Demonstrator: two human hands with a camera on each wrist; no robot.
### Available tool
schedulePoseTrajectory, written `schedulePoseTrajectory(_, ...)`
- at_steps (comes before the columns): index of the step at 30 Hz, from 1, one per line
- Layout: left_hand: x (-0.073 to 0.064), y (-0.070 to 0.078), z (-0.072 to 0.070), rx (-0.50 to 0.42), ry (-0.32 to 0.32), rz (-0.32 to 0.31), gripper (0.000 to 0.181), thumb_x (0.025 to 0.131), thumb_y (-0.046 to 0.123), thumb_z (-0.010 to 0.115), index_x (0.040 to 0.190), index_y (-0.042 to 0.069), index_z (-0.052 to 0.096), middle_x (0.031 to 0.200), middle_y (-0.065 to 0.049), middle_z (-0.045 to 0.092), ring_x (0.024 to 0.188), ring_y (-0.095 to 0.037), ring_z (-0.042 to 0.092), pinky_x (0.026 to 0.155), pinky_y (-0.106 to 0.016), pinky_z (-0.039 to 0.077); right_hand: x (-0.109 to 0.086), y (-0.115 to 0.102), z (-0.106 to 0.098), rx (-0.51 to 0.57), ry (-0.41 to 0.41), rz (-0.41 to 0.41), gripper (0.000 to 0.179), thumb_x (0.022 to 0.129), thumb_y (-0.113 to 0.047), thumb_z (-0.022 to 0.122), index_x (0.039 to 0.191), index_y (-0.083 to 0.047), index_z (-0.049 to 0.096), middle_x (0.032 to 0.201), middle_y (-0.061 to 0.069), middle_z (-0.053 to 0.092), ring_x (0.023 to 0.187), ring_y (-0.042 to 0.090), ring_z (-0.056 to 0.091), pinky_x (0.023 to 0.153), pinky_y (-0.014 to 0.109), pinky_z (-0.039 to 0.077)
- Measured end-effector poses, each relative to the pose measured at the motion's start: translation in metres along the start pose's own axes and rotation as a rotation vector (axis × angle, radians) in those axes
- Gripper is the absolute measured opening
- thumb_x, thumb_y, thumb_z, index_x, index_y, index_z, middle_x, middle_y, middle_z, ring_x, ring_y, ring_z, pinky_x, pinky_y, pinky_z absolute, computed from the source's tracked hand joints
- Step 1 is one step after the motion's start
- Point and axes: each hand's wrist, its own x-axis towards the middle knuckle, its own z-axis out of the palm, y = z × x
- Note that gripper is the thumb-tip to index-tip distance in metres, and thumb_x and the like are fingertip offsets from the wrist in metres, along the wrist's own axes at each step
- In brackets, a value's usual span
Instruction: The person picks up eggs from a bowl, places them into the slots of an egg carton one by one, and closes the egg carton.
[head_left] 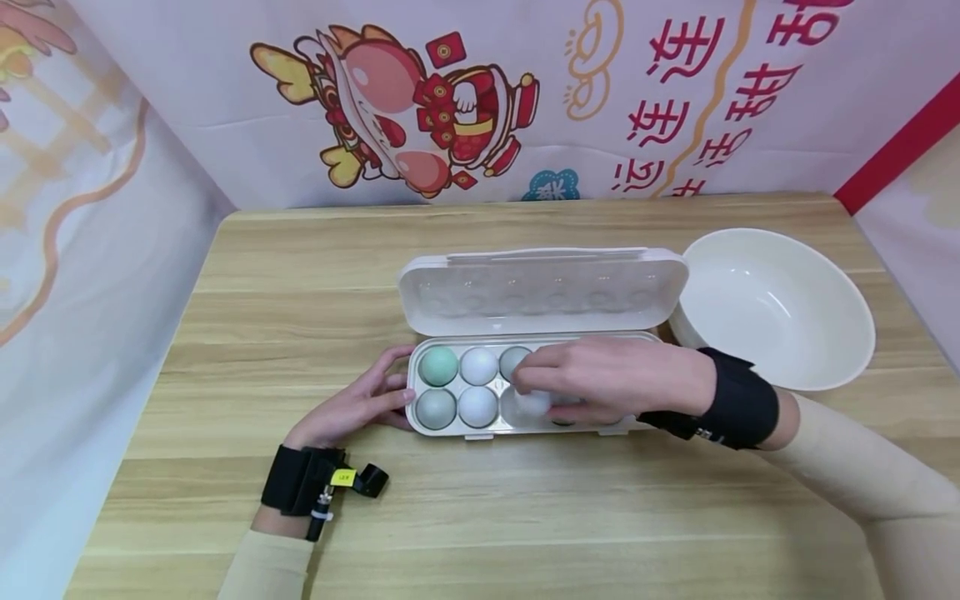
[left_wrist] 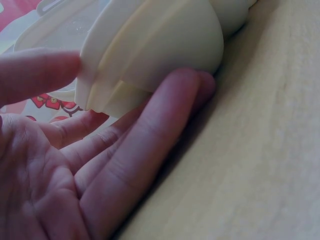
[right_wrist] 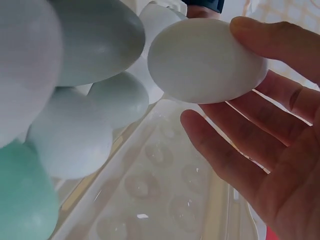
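An egg box (head_left: 450,432) of pale plastic lies on the table with its clear lid (head_left: 540,312) raised at the back. White, grey-green and green eggs stand in its cups; a green egg (head_left: 438,366) is at the back left corner. My right hand (head_left: 607,379) is over the box and hides several cups. Between thumb and fingers it pinches a white egg (right_wrist: 205,60), which the right wrist view shows above the other eggs. At the left end, my left hand (head_left: 367,404) holds the box, its thumb on the rim (left_wrist: 86,75) and fingers against the lower side.
To the right of the egg box stands a large white bowl (head_left: 776,304), partly behind the right wrist. The wooden table (head_left: 300,292) ends at a printed cloth backdrop (head_left: 247,150). Both wrists wear black straps, the left one carrying a small device (head_left: 370,481).
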Motion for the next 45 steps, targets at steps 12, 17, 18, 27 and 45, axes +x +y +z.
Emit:
schedulePoseTrajectory(12, 0.001, -0.002, 0.000, -0.013, -0.009, 0.029, 0.054, 0.096, 0.012, 0.047, 0.141, 0.018, 0.017, 0.130, -0.035, 0.041, 0.101, -0.037, 0.059, 0.079, -0.049, 0.055, 0.015, 0.002, 0.005, -0.023, -0.067, 0.023, 0.022, 0.080, -0.012, 0.066, 0.096, -0.011, 0.052, 0.078, -0.005, 0.053, 0.071, 0.007, 0.050, 0.062, 0.025, 0.048)
schedulePoseTrajectory(17, 0.001, -0.002, -0.001, -0.014, -0.012, 0.037, 0.054, 0.096, 0.011, 0.046, 0.141, 0.018, 0.017, 0.129, -0.036, 0.041, 0.100, -0.038, 0.059, 0.080, -0.049, 0.054, 0.021, 0.005, 0.005, -0.020, -0.087, 0.012, 0.023, 0.080, -0.013, 0.068, 0.098, -0.011, 0.054, 0.081, -0.005, 0.055, 0.073, 0.008, 0.052, 0.063, 0.027, 0.050)
schedulePoseTrajectory(18, 0.000, -0.002, -0.001, -0.013, -0.014, 0.038, 0.054, 0.096, 0.010, 0.046, 0.142, 0.018, 0.017, 0.129, -0.036, 0.041, 0.100, -0.038, 0.059, 0.080, -0.049, 0.054, 0.022, 0.006, 0.006, -0.019, -0.092, 0.010, 0.024, 0.080, -0.014, 0.069, 0.098, -0.011, 0.054, 0.082, -0.005, 0.055, 0.074, 0.008, 0.052, 0.064, 0.027, 0.051)
schedulePoseTrajectory(27, 0.000, -0.004, -0.002, 0.001, -0.009, 0.033, 0.054, 0.096, 0.011, 0.046, 0.141, 0.019, 0.017, 0.129, -0.035, 0.042, 0.099, -0.038, 0.059, 0.079, -0.049, 0.055, 0.031, 0.011, 0.013, -0.103, -0.145, -0.039, 0.026, 0.080, -0.019, 0.070, 0.101, -0.012, 0.058, 0.093, -0.001, 0.053, 0.080, 0.012, 0.052, 0.070, 0.030, 0.052)
schedulePoseTrajectory(45, -0.001, 0.000, 0.000, 0.001, -0.003, 0.023, 0.055, 0.096, 0.012, 0.047, 0.141, 0.019, 0.017, 0.130, -0.034, 0.042, 0.098, -0.038, 0.060, 0.078, -0.049, 0.055, 0.039, 0.004, 0.015, -0.226, -0.328, -0.081, 0.029, 0.082, 0.006, 0.058, 0.105, -0.013, 0.057, 0.096, 0.001, 0.057, 0.078, 0.010, 0.053, 0.062, 0.022, 0.051)
